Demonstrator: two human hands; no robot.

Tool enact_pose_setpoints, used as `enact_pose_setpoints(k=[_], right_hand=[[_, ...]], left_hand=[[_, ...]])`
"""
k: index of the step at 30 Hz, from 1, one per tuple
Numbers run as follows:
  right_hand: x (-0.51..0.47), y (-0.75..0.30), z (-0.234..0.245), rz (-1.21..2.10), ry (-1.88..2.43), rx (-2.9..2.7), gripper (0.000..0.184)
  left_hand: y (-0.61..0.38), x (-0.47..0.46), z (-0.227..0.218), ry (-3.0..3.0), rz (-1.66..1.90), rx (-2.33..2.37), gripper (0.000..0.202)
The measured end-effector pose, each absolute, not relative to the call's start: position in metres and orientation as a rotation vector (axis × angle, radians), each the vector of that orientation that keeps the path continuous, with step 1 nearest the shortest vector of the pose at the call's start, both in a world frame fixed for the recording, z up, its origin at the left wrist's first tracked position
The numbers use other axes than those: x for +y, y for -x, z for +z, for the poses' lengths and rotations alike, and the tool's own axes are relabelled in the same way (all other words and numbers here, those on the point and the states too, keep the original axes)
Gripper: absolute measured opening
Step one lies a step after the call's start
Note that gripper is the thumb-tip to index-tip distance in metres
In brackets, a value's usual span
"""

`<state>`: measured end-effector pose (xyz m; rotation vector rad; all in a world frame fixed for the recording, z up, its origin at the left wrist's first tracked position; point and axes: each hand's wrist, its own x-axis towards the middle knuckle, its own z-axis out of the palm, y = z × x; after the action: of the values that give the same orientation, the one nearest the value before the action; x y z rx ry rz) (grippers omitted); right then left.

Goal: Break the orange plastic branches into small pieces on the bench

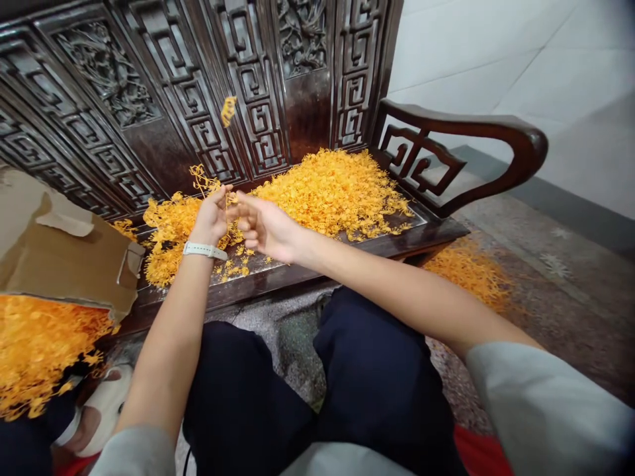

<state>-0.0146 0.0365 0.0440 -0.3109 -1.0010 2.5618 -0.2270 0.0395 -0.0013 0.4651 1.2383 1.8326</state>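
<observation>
My left hand (214,213), with a pale band on its wrist, is closed on a branching orange plastic sprue (202,178) whose curly ends stick up above the fingers. Close beside it, my right hand (262,225) pinches a small orange plastic piece (232,198) at the sprue between thumb and forefinger; its other fingers are loosely curled. Behind my left hand lies a tangled heap of orange sprues (171,225). To the right of my hands is a large mound of small loose orange pieces (332,192). Several loose pieces (233,268) lie scattered on the bench seat below my hands.
The dark wooden bench (278,281) has a carved back and a curved armrest (496,125). At left a cardboard box (74,258) lies tilted above more orange sprues (44,350). An orange pile (471,274) lies on the floor. One orange piece (228,111) appears against the backrest.
</observation>
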Motion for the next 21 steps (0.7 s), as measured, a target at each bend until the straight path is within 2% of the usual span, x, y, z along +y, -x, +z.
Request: enact_pose_setpoints(k=[4,10,13,18,21], right_hand=[[0.038,0.015,0.041,2.204,0.526,-1.349,0.019],[0.071,0.018,0.018,1.76,0.719,-1.776,0.038],[0.083,0.022,0.008,1.444,0.592,-2.078,0.036],[0.065,0.017,0.015,0.843,0.419,-2.494,0.029],[0.023,0.004,0.024,0.602,0.028,-2.822,0.016]], left_hand=[[0.223,0.036,0.004,-0.537,1.802,1.264,0.012],[0.2,0.033,0.01,-0.822,1.701,1.306,0.007],[0.187,0.035,0.012,-0.9,1.684,1.304,0.008],[0.184,0.045,0.014,-0.755,1.776,1.382,0.027],[0.197,0.05,0.015,-0.563,1.92,1.399,0.034]])
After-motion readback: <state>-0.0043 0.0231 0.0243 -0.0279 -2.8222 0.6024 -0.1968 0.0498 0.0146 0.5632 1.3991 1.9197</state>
